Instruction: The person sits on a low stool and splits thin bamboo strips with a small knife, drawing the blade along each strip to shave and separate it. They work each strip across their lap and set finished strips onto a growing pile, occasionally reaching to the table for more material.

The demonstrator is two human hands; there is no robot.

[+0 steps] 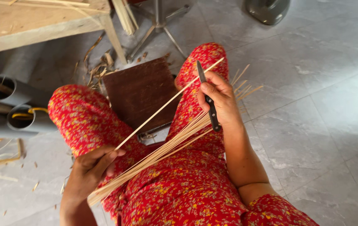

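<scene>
- Bamboo strips [162,151]: bundle lying across lap, on red floral cloth [187,188]
- left hand [89,171]: fingers curled, pinching bundle's near end plus one raised strip [168,104]
- right hand [220,102]: fingers wrapped tight around black knife [207,98], blade up

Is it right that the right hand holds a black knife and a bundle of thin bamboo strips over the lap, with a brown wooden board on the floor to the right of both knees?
Not quite. The head view shows the brown wooden board between the knees, not to their right. The rest stands: the right hand holds the black knife and the bundle of thin bamboo strips over the lap.
</scene>
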